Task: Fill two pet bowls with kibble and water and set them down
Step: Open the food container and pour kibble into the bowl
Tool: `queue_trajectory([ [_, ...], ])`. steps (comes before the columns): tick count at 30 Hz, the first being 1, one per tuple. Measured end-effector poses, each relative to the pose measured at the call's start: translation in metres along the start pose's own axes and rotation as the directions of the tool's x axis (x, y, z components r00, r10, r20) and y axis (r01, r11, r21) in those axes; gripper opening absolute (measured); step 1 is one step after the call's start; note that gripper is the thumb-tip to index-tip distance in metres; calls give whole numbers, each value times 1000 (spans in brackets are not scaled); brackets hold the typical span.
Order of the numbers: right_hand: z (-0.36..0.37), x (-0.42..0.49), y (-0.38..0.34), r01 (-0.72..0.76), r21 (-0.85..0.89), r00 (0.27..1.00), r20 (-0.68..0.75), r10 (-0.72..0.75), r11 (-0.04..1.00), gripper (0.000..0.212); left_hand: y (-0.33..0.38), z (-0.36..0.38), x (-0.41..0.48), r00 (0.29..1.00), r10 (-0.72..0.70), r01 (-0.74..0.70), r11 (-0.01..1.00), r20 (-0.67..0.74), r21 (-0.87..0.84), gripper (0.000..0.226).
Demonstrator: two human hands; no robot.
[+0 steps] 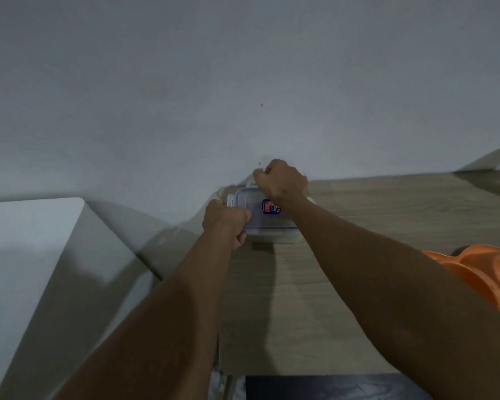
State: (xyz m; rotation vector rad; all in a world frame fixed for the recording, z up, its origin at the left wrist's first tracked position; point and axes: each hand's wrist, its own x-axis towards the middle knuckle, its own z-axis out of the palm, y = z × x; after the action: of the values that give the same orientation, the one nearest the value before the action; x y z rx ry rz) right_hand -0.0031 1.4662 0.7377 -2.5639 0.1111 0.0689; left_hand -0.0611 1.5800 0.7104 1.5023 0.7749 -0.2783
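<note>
Container: a clear plastic container (pixel 264 226) with a blue-seamed lid (pixel 250 207) sits at centre frame on the wood-grain worktop (pixel 358 215), pushed up near the grey wall (pixel 185 96); the lid is on and faces up; a red and blue sticker (pixel 268 205) lies on top of it.
Contents: cannot tell; the lid and the hands cover the inside.
Axis: the container's near edge runs left to right across the frame, roughly along the wall; I cannot tell for certain which side is the longer; a clear latch flap (pixel 230 201) stands out at its left end.
Left hand: the left hand (pixel 225 222) is curled tight on the lid's near-left corner, thumb under the rim.
Right hand: the right hand (pixel 282 181) is curled over the far edge of the lid, fingers tucked in against it; what exactly they pinch is hidden.
Pet bowl: an orange double pet bowl (pixel 474 272) lies at the right edge of the frame on the same worktop, well apart from the container and partly behind the right forearm; the parts of its hollows in view show orange plastic.
Left of frame: a white surface (pixel 26 241) lies in the lower left, beside the worktop.
</note>
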Motion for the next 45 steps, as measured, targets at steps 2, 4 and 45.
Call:
queue_trajectory([
  [2, 0, -11, 9, 115, 46, 993, -29, -114, 992, 28, 2, 0, -5, 1000, 3, -3, 1000, -5, 0, 35],
  [4, 3, -32, 23, 263, -31, 959, -103, -265, 964, 30, 4, -1, -8, 1000, 5, -5, 1000, 4, -11, 36],
  [45, -37, -83, 60, -341, 523, 920, 15, 392, 781, 14, 0, -9, -38, 985, 160, -154, 983, -58, 99, 47],
])
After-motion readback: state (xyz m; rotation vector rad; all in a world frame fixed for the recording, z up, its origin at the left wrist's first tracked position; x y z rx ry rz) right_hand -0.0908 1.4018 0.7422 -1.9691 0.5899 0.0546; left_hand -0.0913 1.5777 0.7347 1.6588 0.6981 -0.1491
